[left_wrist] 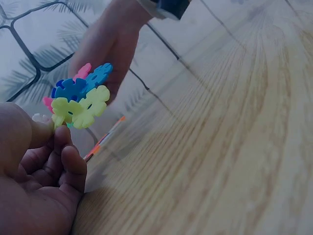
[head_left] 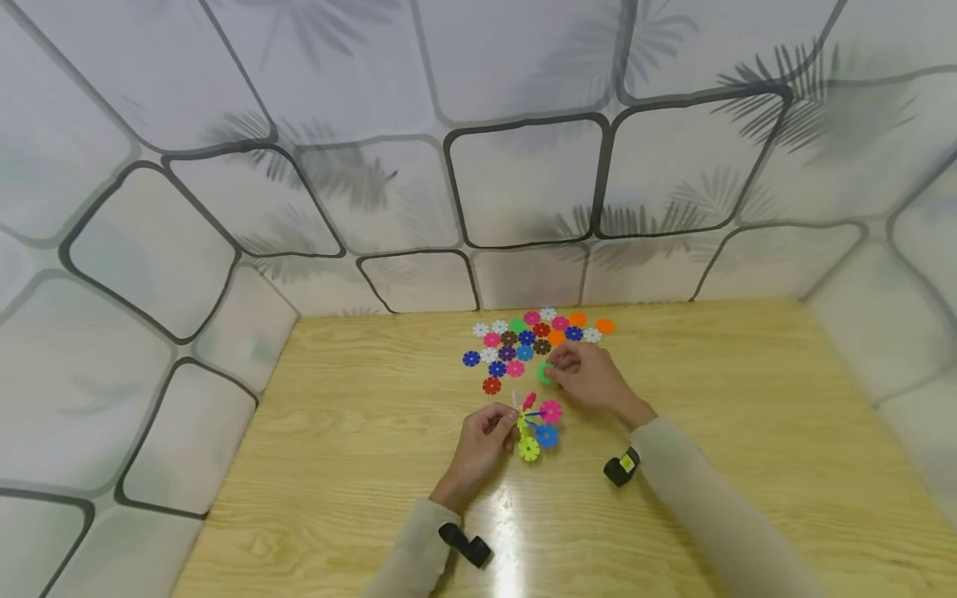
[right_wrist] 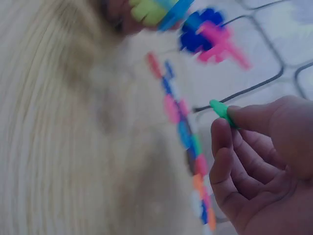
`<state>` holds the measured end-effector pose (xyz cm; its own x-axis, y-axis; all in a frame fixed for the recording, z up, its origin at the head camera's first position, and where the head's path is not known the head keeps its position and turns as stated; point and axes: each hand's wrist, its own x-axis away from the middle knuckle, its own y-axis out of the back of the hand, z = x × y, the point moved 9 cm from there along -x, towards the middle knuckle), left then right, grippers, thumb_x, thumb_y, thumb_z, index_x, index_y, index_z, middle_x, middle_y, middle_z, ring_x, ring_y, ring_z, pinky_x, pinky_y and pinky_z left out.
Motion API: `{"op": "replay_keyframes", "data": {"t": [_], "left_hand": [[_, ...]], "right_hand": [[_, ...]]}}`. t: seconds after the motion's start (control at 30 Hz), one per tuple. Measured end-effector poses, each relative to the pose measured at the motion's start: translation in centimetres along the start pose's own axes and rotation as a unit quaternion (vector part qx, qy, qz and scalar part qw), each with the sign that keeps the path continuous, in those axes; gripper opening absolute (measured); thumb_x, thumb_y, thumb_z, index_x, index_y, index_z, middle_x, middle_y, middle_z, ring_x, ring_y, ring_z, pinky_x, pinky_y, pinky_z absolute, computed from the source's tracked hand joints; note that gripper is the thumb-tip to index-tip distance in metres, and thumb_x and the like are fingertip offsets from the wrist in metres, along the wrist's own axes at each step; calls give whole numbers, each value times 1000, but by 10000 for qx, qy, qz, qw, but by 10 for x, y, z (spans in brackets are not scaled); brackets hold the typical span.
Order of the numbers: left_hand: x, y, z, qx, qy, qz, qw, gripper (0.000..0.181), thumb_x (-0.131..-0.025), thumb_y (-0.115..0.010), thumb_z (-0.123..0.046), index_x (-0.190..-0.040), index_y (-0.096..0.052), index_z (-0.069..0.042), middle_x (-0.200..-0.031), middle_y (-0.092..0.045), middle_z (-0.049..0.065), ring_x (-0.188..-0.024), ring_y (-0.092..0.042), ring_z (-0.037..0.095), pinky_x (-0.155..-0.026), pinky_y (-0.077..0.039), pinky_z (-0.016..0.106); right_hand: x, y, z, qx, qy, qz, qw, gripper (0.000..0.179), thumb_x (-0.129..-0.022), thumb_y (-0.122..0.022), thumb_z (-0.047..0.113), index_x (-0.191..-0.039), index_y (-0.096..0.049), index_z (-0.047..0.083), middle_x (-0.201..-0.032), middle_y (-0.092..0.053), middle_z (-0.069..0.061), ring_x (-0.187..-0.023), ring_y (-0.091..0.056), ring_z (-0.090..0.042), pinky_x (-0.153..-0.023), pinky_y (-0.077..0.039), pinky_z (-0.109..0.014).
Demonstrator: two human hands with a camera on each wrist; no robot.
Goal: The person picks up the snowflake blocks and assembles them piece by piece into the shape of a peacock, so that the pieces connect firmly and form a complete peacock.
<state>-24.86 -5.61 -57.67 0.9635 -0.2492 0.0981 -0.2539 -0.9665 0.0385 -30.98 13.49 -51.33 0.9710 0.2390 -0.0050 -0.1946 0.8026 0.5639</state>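
Observation:
My left hand (head_left: 484, 440) pinches a cluster of interlocked flower-shaped plastic discs between thumb and fingertips, above the table. In the left wrist view the cluster shows a yellow disc (left_wrist: 93, 107), a blue disc (left_wrist: 99, 76) and pink ones, joined edge to edge. A pink disc (head_left: 551, 411) sticks out on its right side in the head view. My right hand (head_left: 591, 378) pinches a green disc (right_wrist: 223, 111) between thumb and index finger, up and to the right of the cluster and apart from it. The other fingers of that hand are curled.
Loose discs in several colours lie at the back of the wooden table (head_left: 359, 432), among them a red disc (head_left: 491, 385) nearest the hands and an orange disc (head_left: 605, 325) at the far right. A patterned wall (head_left: 523, 183) rises behind the table and along both sides.

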Motion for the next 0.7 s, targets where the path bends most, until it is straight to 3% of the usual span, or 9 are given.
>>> {"op": "replay_keyframes", "data": {"t": [0.13,0.27,0.4,0.7], "left_hand": [[1,-1,-2,-46,18,2,10000,27,-114,-58,-15,-109,-70,8,-81,-62,-4,-72,-55,7,-67,-48,18],[1,0,-2,-89,-10,-14,10000,27,-114,-57,-15,-108,-70,8,-81,-62,-4,-71,-55,6,-66,-47,18],[1,-1,-2,-44,-41,-11,10000,27,-114,-58,-15,-108,-70,9,-79,-61,-5,-70,-54,5,-65,-47,18],[1,-1,-2,11,34,-27,10000,26,-113,-60,-15,-107,-69,9,-78,-61,-4,-69,-53,6,-64,-46,18]], "right_hand": [[9,4,10,-424,112,84,9990,17,-103,-76,19,-110,-75,3,-96,-81,-14,-82,-79,-30,-72,-62,-30],[17,1,13,-618,119,216,9978,16,-103,-76,19,-110,-77,3,-93,-82,-10,-78,-79,-23,-70,-61,-28],[20,-2,12,-666,135,248,9974,17,-104,-76,19,-110,-77,3,-92,-82,-7,-76,-77,-15,-68,-60,-27],[23,-4,14,-651,171,159,9976,16,-104,-77,22,-108,-78,7,-93,-82,-6,-78,-74,-15,-74,-61,-26]]}}
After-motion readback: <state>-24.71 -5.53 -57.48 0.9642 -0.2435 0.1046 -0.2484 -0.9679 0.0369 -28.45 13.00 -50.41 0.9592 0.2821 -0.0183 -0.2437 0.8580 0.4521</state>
